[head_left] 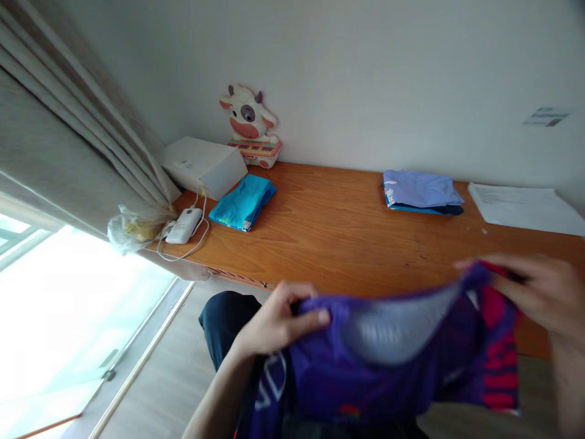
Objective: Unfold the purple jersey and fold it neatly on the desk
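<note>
Left hand [290,320] pinches the top edge of the purple garment [365,390], thumb on the near side. Right hand [532,292], blurred, grips the red-patterned end; I can't make out its exact hold. From my remote post I read the long axis as running between the hands, cloth sagging below both. Wooden table [320,244] lies beyond them; folded lavender cloth [420,188] sits ahead of the right hand, off to its left.
</note>
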A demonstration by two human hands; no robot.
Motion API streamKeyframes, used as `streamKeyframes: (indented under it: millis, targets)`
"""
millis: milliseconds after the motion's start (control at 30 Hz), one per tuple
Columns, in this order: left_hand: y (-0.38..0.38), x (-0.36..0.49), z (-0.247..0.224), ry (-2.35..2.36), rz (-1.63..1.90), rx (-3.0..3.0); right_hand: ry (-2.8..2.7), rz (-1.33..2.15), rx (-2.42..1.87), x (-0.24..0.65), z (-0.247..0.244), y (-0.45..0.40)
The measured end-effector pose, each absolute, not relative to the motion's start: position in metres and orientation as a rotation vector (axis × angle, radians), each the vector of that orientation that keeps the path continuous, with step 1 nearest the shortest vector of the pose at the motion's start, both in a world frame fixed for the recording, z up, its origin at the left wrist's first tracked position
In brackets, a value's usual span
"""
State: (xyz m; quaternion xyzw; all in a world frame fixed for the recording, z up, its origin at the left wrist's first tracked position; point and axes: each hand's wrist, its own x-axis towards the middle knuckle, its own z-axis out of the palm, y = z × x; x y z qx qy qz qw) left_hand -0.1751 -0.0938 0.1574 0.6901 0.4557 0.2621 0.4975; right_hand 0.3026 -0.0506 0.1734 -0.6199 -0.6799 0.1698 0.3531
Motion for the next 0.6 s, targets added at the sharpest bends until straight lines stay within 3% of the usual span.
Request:
streamKeyframes:
  millis: [100, 200, 333, 467, 600]
  targets:
    - [-0.029, -0.166, 0.154, 1.636, 0.923, 2.002, -1.845, 0.044, -1.677, 0.261, 0.153, 0.008]
    - [-0.009, -0.152, 0.137, 1.517, 0.947, 2.265, -1.905, 0.025, -1.499, 0.219, 0.127, 0.015]
    - [-0.049, -0.123, 0.082, 1.29, 0.803, 2.297, -2.12, 0.298, -1.46, 0.19, 0.057, -0.032]
    - [-0.096, -0.082, 0.018, 1.381, 0.557, 2.336, -2.151, 0.12, -1.719, 0.205, -0.016, -0.073]
    - [-0.109, -0.035, -0.006, 1.375, 0.545, 2.363, -2.171, -0.031, -1.917, 0.251, -0.041, -0.075]
